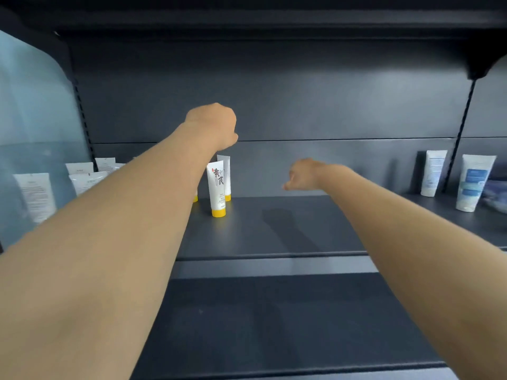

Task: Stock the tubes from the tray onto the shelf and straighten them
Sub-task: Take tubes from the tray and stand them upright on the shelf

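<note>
White tube (pixel 216 187) upright — yellow cap (pixel 218 213) down

The light is dim and even. A soft shadow lies on the dark shelf (pixel 274 229) under my right hand (pixel 304 175). The back wall (pixel 356 86) has pale glare. Edges bend and blur.

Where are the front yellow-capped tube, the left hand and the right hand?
front yellow-capped tube (pixel 216 189): head view, on its white body.
left hand (pixel 212 123): head view, on the back of the hand.
right hand (pixel 303 174): head view, on the back of the hand.
</note>
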`<state>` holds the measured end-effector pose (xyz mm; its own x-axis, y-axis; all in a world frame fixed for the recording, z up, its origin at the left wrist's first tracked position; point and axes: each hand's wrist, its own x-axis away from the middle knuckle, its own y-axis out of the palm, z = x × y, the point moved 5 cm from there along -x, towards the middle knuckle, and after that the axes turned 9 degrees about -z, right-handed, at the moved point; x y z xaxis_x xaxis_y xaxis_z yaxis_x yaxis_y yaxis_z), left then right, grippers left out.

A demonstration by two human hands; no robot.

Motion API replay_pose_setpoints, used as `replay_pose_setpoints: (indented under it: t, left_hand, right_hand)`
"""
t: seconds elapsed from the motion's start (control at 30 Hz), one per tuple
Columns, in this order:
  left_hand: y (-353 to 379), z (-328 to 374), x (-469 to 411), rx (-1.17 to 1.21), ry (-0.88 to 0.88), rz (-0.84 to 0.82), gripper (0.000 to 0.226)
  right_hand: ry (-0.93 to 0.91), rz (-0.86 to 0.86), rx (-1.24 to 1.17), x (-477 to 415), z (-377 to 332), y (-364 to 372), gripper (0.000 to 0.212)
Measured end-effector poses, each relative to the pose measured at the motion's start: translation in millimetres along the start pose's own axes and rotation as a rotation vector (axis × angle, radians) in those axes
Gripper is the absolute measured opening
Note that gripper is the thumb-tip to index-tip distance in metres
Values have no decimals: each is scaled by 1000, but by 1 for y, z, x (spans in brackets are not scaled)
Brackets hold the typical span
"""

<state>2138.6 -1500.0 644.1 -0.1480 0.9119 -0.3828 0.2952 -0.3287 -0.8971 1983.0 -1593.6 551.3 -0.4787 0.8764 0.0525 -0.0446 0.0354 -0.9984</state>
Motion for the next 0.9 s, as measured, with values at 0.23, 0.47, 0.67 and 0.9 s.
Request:
replay_pose_setpoints:
  t: [0.23, 0.47, 0.67, 0.9]
  left_hand:
    - [-34, 45, 74, -159, -53, 78, 25]
    - [-61, 80, 143, -170, -42, 134, 28]
    - [-72, 82, 183, -257, -33, 135, 34]
    - [-41, 80, 244, -158, -1, 67, 35]
  right_hand:
    - [-22, 301, 60, 101, 37, -55, 31]
    - [-54, 533, 37, 188, 58, -73, 36]
    - [-47, 535, 64, 230, 73, -46, 40]
    - [-14, 355, -12, 260, 69, 16, 44]
